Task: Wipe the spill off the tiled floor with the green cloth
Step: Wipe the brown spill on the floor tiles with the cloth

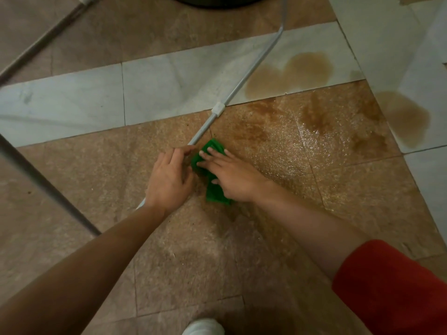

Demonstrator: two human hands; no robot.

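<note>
The green cloth [212, 174] is pressed flat to the tiled floor [121, 177] under the right hand [229, 176], fingers spread open and laid across it. It looks crumpled and folded, bright green, with its long axis running from the near edge by the wrist away toward the white pole [242, 83]; its far tip all but touches that pole. Just left of the cloth, the left hand [169, 177] is curled over the pole's lower stretch (how tightly it is gripped cannot be told). Beyond the cloth and to its right, the spill [312, 119] is seen as brown, glistening wet patches, spread from the speckled tan tiles onto the pale ones. No containers are seen holding anything. A red sleeve [391, 286] is seen nearer than the cloth, a white shoe tip [204, 327] at the bottom edge.
</note>
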